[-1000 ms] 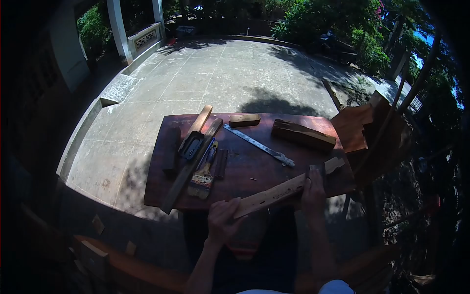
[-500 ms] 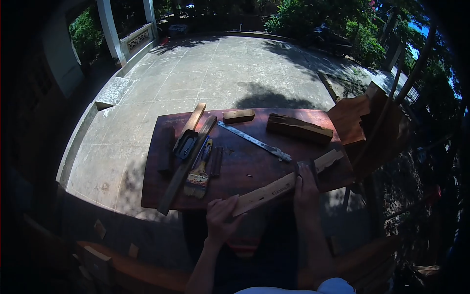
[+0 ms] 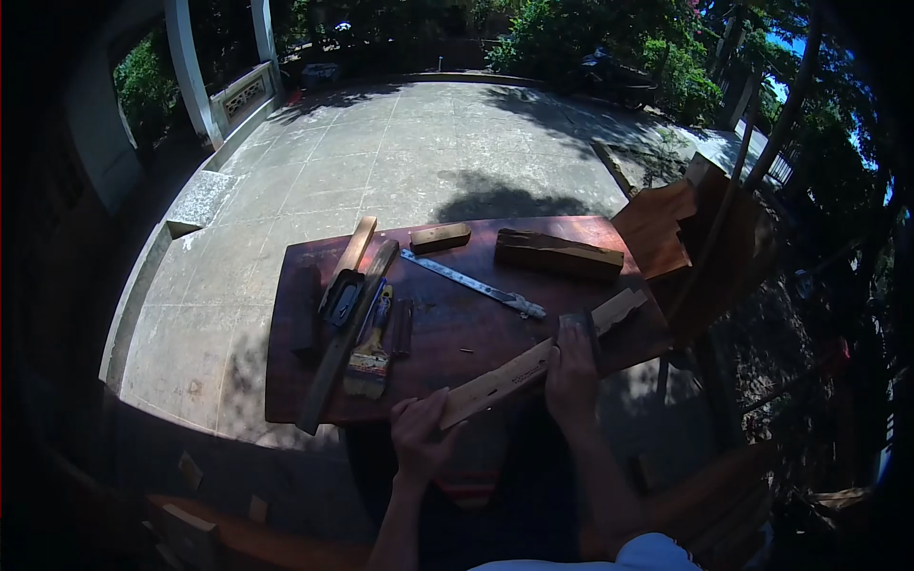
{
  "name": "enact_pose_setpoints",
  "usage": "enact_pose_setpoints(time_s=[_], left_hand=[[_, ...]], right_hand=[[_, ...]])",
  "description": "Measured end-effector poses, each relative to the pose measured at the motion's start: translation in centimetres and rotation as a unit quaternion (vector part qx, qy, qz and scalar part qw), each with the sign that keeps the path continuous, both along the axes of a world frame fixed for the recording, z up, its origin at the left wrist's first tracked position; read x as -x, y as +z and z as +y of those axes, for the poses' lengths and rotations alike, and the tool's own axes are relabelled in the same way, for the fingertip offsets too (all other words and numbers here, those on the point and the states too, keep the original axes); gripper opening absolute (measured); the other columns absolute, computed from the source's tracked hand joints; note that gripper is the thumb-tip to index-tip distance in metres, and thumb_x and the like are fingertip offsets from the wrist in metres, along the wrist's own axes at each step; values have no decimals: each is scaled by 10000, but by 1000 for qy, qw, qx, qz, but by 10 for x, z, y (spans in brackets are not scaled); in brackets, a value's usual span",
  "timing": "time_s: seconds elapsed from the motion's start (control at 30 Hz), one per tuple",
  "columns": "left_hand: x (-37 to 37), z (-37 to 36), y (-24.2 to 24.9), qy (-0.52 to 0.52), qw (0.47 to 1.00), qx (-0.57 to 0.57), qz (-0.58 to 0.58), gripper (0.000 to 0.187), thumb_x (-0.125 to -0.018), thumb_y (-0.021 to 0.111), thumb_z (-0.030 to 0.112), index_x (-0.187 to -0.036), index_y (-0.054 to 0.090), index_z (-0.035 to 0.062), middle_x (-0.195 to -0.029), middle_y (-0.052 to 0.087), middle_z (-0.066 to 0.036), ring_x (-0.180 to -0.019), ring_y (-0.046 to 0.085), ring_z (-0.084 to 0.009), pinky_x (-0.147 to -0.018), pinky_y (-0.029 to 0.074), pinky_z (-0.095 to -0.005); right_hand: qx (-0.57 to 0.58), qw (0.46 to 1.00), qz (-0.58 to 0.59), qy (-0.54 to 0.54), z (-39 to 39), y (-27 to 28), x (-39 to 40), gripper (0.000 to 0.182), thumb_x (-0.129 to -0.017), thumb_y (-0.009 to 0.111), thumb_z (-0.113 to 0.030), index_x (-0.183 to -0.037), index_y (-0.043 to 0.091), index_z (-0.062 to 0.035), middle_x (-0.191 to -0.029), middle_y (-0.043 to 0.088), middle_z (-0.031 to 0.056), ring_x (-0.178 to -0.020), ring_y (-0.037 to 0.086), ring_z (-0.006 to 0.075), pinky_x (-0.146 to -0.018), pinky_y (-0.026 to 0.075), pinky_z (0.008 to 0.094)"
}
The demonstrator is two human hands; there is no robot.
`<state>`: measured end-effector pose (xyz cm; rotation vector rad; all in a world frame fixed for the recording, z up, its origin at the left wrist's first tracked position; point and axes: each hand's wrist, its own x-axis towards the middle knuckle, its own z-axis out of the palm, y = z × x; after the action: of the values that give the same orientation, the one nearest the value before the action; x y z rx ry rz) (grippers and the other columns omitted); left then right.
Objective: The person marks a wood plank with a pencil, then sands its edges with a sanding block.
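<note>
A pale wooden strip (image 3: pixel 505 384) with dark printed marks lies slantwise over the table's front edge. My left hand (image 3: pixel 419 433) is closed around its near left end. My right hand (image 3: pixel 571 366) is closed on a dark flat block (image 3: pixel 592 333), pressed against the strip nearer its far end; the block's exact kind is hard to make out in the shade. Beyond the strip, a folding ruler (image 3: pixel 471 283) lies on the table. A thick wooden block (image 3: pixel 559 255) sits behind my right hand.
The reddish-brown table (image 3: pixel 438 333) also bears a paintbrush (image 3: pixel 369 362), a long dark stick (image 3: pixel 347 338), a black tray-like object (image 3: pixel 343 297) and a small wood block (image 3: pixel 440 237). Broken brown boards (image 3: pixel 657 228) lean at the right. Paved ground (image 3: pixel 409 143) lies beyond.
The camera view has turned slightly, so the table and things sit farther left in the picture. Both hands keep their grips, with little visible movement along the strip.
</note>
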<state>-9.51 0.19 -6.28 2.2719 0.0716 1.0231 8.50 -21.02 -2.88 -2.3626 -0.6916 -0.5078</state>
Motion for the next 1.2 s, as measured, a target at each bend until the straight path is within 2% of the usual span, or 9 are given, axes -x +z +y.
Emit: enact_pose_setpoints(time_s=[0.17,0.33,0.43,0.53,0.63,0.83,0.97,1.07,1.2], left_hand=[[1,3,-2,-7,1000,1,5,623,-767,964,201,-1317,752,-1,-1248,806,-141,-1123,768,-286,-1064,505,-451],[1,1,2,-6,1000,8,5,623,-768,962,194,-1324,754,4,-1253,805,-142,-1133,768,-286,-1069,503,-449],[-1,0,2,-3,1000,15,1,623,-767,961,188,-1326,755,7,-1258,804,-140,-1131,768,-282,-1071,503,-449],[0,3,0,-5,1000,9,5,629,-764,960,183,-1331,752,9,-1261,803,-134,-1130,768,-278,-1072,502,-447],[-2,5,-3,-12,1000,4,-3,635,-767,958,189,-1341,747,19,-1262,801,-125,-1120,766,-270,-1066,500,-442],[-1,2,-3,-5,1000,7,-8,642,-771,959,207,-1350,743,35,-1257,799,-113,-1102,764,-259,-1054,498,-435],[0,3,-4,-3,1000,5,-6,650,-761,966,216,-1344,745,34,-1245,802,-112,-1093,765,-262,-1055,499,-434],[-2,4,1,-9,1000,6,-5,648,-758,968,217,-1338,746,32,-1240,803,-115,-1085,767,-265,-1054,501,-433],[1,4,1,-17,1000,15,2,673,-748,974,175,-1360,739,23,-1274,802,-123,-1142,765,-269,-1079,503,-442]], right_hand=[[26,975,-5,221,43,8,103,424,-1094,558,-131,-1463,614,70,-1523,608,277,-1463,545,447,-1219,440,514],[-48,998,28,-1,3,2,12,414,-1112,524,-141,-1442,620,90,-1504,620,281,-1439,562,453,-1194,462,532],[34,998,-20,-48,21,-1,20,431,-1116,518,-153,-1450,607,104,-1517,609,279,-1458,539,466,-1207,447,539],[35,988,9,150,51,5,87,439,-1102,552,-146,-1474,599,81,-1518,613,277,-1472,532,457,-1242,408,534],[39,973,-6,227,39,10,84,447,-1090,566,-167,-1469,611,66,-1503,636,245,-1444,572,428,-1208,451,517],[-43,993,38,-103,-12,-2,-37,391,-1113,532,-152,-1410,643,78,-1526,599,291,-1459,540,442,-1209,443,504],[77,989,-33,126,17,6,42,409,-1123,521,-182,-1431,642,58,-1521,608,284,-1446,560,426,-1215,441,502],[11,993,-7,115,-7,2,5,416,-1124,517,-190,-1444,636,49,-1497,633,270,-1415,592,427,-1201,459,504],[-91,989,81,-87,-61,-8,-99,432,-1134,493,-203,-1476,616,32,-1510,623,267,-1428,574,449,-1209,449,512]])
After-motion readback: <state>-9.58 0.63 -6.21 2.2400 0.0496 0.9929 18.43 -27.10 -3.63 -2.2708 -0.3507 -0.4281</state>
